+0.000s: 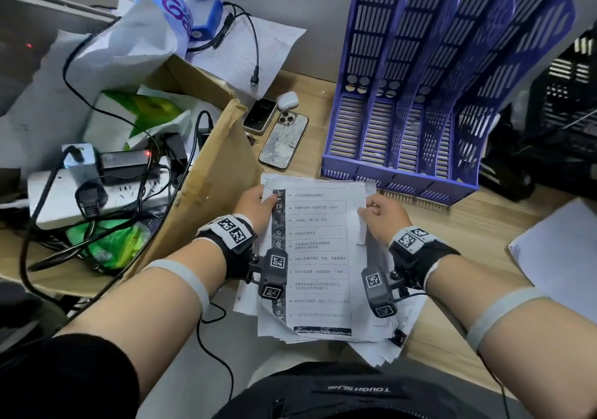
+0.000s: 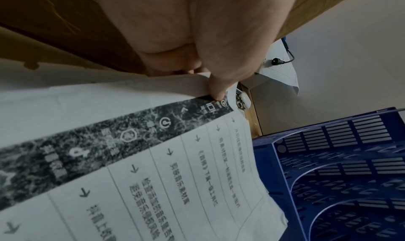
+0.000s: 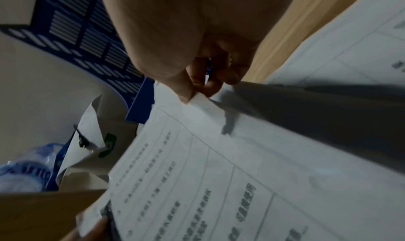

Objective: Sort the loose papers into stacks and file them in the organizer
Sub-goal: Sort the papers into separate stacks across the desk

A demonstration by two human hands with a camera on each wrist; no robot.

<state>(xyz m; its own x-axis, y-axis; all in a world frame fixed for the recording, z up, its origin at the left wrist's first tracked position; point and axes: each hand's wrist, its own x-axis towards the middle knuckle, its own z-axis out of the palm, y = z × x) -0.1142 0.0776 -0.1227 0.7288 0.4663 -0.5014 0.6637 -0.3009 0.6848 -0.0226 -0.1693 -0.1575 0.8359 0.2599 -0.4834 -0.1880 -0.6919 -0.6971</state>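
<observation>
The stack of papers lies lengthwise away from the person, its far short edge pointing toward the purple organizer — just short of the organizer's front lip, over the near edge of the wooden desk. The left hand pinches the far left corner, thumb on the dark printed strip; the right hand pinches the far right edge of what seems to be the top sheet, though blur hides how many. A cardboard box stands left, two phones beyond — grey wall behind.
</observation>
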